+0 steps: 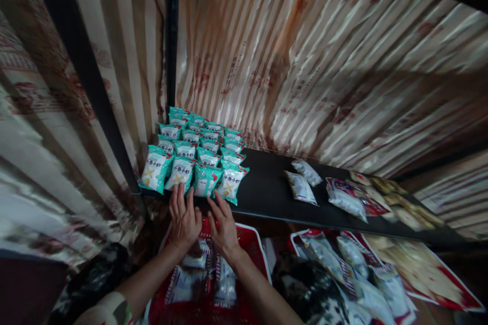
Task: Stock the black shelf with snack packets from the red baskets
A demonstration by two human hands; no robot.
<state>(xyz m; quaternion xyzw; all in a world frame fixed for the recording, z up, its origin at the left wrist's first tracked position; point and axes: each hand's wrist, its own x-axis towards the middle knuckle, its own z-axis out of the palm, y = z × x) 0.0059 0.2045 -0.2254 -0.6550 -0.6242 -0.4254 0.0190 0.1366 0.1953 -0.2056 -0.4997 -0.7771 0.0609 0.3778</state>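
Note:
Several teal-and-white snack bags (182, 171) stand upright in rows at the left end of a black shelf (263, 175). My left hand (185, 219) has its fingers stretched forward, the tips at the lower edge of the second front bag. My right hand (223, 226) reaches up with fingers apart, its tips by the bottoms of the third front bag (206, 181) and the rightmost front bag (231, 183). Neither hand holds anything. Beneath my forearms is a red basket (256, 236) with white, blue-and-red packets (188, 284) in it.
Loose white packets (301, 187) lie farther right on the shelf, beside red-and-white packs (346, 199) and flat yellowish packs (404, 205). A second packet-filled basket (295, 238) stands below. Black posts (172, 35) and a striped curtain (236, 51) bound the shelf.

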